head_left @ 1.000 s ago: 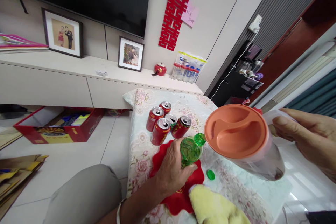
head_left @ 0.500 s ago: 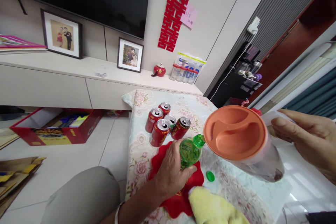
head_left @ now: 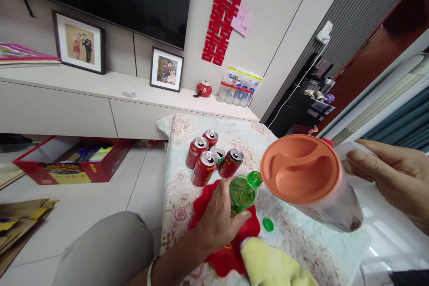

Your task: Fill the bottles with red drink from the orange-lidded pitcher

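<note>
My left hand (head_left: 219,221) is wrapped round a green plastic bottle (head_left: 241,192), uncapped and leaning a little to the right over a red scalloped mat (head_left: 219,259). In my right hand (head_left: 392,170) is the handle of a clear pitcher (head_left: 335,214) with an orange lid (head_left: 300,167). The pitcher is tilted toward the bottle, its lid edge right at the bottle's mouth; whether they touch I cannot tell. A little dark liquid shows low in the pitcher. The green bottle cap (head_left: 268,224) lies on the tablecloth below the pitcher.
Several opened drink cans (head_left: 205,167) stand behind the bottle on the flowered tablecloth (head_left: 181,214). A yellow cloth (head_left: 275,263) lies at the near edge. Beyond is a white cabinet (head_left: 140,103) with framed photos and jars. A red box (head_left: 73,165) sits on the floor at left.
</note>
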Demonstrator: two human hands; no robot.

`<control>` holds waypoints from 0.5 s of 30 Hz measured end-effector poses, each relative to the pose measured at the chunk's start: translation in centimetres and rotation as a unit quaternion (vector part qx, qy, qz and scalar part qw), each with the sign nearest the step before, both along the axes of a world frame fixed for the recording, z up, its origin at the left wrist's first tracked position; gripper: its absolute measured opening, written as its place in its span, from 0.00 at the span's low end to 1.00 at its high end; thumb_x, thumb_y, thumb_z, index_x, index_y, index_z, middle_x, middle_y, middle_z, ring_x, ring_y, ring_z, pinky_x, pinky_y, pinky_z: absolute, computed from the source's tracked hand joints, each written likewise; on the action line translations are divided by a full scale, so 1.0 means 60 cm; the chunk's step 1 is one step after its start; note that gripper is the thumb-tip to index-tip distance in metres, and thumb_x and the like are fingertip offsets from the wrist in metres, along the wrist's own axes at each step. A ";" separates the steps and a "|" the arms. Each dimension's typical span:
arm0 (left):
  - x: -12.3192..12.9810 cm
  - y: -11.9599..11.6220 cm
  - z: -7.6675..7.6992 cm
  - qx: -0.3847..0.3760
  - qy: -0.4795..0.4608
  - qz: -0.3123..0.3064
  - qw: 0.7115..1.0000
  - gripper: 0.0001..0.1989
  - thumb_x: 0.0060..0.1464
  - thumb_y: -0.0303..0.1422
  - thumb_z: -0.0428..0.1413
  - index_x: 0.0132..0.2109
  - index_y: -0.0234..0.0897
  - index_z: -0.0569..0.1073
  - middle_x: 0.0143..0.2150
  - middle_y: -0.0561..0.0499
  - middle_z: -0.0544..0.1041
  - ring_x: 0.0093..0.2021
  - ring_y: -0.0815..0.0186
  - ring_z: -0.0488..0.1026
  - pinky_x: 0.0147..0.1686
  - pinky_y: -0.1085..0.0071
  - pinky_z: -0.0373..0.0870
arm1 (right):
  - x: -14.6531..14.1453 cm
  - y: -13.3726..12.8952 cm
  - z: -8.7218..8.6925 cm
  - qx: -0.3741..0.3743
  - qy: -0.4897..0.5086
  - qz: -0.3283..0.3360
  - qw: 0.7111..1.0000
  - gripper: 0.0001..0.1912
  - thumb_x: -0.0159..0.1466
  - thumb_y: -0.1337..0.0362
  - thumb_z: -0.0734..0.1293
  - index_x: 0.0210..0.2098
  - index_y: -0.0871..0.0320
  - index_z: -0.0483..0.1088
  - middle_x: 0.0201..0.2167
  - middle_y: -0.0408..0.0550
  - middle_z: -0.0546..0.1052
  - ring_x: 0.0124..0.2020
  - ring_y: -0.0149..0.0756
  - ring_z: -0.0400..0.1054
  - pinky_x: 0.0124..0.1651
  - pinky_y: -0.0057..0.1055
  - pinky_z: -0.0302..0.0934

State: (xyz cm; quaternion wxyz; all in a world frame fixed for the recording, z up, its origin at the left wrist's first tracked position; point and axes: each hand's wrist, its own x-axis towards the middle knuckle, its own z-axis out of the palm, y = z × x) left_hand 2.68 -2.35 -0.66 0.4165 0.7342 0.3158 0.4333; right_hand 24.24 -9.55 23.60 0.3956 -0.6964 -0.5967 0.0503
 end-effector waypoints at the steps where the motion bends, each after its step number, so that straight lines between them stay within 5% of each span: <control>1: 0.000 0.000 0.000 -0.002 0.000 0.001 1.000 0.32 0.51 0.33 0.59 0.61 0.35 0.59 0.56 0.36 0.73 0.59 0.48 0.72 0.55 0.48 0.73 | 0.000 0.000 0.000 0.000 0.002 -0.001 1.000 0.22 0.51 0.41 0.74 0.19 0.52 0.74 0.18 0.46 0.72 0.17 0.35 0.65 0.13 0.27 0.59; 15: -0.001 0.000 -0.001 0.000 -0.001 -0.007 1.000 0.32 0.52 0.34 0.59 0.61 0.35 0.58 0.57 0.35 0.73 0.59 0.48 0.72 0.55 0.48 0.73 | -0.006 -0.001 0.001 0.001 -0.011 0.001 1.000 0.22 0.55 0.39 0.71 0.18 0.48 0.71 0.18 0.42 0.70 0.15 0.31 0.61 0.12 0.26 0.54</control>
